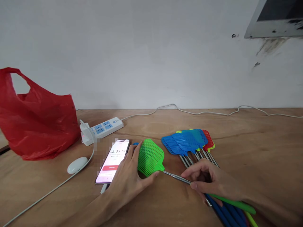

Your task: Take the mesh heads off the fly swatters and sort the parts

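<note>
A green fly swatter (151,156) with a perforated head and a thin telescopic metal shaft lies slanted between my hands. My left hand (129,176) grips the head at its left edge, with the thumb near the neck. A bit of blue mesh shows behind that head's upper left edge. Thumb and fingers of my right hand (208,179) pinch the metal shaft. A green handle (239,203) extends from below this hand to the right. Just beyond it is a pile of swatters with blue heads (182,143) and a red head (209,140); my right hand covers part of their shafts.
A lit phone (113,160) lies beside my left hand. Further left are a white power strip (111,126), a white oval device (77,165) with its cable, and a red plastic bag (40,123). A white cord (201,112) runs along the wall.
</note>
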The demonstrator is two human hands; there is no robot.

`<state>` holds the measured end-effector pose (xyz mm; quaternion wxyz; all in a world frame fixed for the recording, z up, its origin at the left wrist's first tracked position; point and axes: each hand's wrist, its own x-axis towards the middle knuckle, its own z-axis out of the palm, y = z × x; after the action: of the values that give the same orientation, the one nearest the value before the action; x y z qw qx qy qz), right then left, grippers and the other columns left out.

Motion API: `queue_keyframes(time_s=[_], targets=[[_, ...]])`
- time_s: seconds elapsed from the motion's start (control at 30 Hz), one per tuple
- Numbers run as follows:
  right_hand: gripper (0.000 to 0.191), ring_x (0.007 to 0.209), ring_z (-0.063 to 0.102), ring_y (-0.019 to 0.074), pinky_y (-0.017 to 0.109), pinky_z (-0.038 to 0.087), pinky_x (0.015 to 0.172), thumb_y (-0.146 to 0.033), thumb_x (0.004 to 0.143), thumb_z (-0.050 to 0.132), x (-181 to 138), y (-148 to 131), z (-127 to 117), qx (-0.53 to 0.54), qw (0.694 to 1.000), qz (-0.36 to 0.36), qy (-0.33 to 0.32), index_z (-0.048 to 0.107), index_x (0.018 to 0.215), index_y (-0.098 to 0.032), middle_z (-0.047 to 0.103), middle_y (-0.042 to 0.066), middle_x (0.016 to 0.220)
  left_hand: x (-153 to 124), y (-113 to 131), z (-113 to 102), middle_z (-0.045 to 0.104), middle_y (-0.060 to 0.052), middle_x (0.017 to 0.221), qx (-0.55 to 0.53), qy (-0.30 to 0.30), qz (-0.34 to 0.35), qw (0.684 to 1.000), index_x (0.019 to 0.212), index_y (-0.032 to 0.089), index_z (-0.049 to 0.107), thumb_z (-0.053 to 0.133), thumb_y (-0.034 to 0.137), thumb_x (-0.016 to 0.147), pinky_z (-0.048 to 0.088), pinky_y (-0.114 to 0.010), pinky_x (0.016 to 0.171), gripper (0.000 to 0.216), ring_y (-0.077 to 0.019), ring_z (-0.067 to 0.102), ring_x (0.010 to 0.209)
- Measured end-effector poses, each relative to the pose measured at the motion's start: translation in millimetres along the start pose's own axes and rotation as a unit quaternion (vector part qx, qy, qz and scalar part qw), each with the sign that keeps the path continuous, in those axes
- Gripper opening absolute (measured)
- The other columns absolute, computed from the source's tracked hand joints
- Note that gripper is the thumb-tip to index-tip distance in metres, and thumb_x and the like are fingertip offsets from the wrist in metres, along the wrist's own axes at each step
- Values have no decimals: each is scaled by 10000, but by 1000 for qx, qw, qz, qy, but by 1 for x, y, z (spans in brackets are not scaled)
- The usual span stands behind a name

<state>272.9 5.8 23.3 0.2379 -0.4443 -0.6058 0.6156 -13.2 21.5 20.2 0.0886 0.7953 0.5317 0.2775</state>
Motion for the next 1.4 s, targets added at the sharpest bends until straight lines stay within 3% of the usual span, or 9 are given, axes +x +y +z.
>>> queue_keyframes(time_s=[0.13, 0.37, 0.63, 0.83, 1.0, 1.13, 1.4], targets=[[415, 326, 520, 73, 147, 280, 249, -415, 774, 748, 4, 6, 1, 39, 999, 4, -2, 618, 1085, -175, 626, -84, 547, 0, -2, 0, 489, -132, 1300, 0, 2, -5, 1000, 1473, 242, 343, 687, 543, 801, 561, -504, 836, 812, -350, 601, 1085], [344, 373, 555, 73, 153, 334, 278, -355, 811, 721, 1, 1, 5, 25, 999, -2, 41, 627, 1092, -181, 615, -79, 608, 0, -2, 1, 461, -117, 1307, -21, 40, -12, 999, 1502, 287, 310, 736, 527, 781, 557, -494, 853, 872, -344, 582, 1114], [399, 357, 505, 58, 152, 341, 285, -402, 794, 731, 3, 2, 3, 10, 999, -18, 31, 648, 1110, -173, 595, -78, 602, 5, -9, -2, 578, -67, 1229, -156, 78, -48, 984, 1359, 291, 478, 615, 426, 916, 501, -483, 977, 483, -289, 564, 1165], [403, 434, 621, 114, 168, 377, 295, -408, 804, 730, -1, 0, 6, 22, 998, -36, 53, 645, 1127, -183, 590, -76, 597, 8, -12, 1, 606, -42, 1149, -263, 60, -83, 959, 1320, 288, 502, 631, 407, 907, 536, -437, 955, 448, -258, 609, 1104], [436, 399, 577, 91, 162, 381, 325, -457, 794, 744, 1, -1, 5, 8, 999, -25, 44, 673, 1114, -169, 604, -64, 572, 8, -8, -1, 595, -60, 1209, -283, 66, -86, 953, 1322, 281, 484, 642, 393, 909, 542, -490, 956, 456, -273, 613, 1098], [478, 359, 510, 75, 156, 315, 275, -523, 752, 763, 7, 8, 6, 24, 998, -42, 50, 674, 1074, -182, 562, -77, 573, 8, -5, -2, 597, -54, 1191, -290, 67, -99, 950, 1268, 279, 498, 667, 393, 883, 585, -494, 887, 435, -275, 634, 1054], [496, 383, 511, 73, 144, 325, 284, -549, 778, 736, 9, 12, 9, 7, 998, -47, 27, 704, 1101, -173, 563, -62, 584, 4, 1, 2, 605, -93, 1268, -259, 60, -70, 962, 1291, 257, 446, 606, 361, 917, 536, -518, 955, 419, -294, 593, 1187]])
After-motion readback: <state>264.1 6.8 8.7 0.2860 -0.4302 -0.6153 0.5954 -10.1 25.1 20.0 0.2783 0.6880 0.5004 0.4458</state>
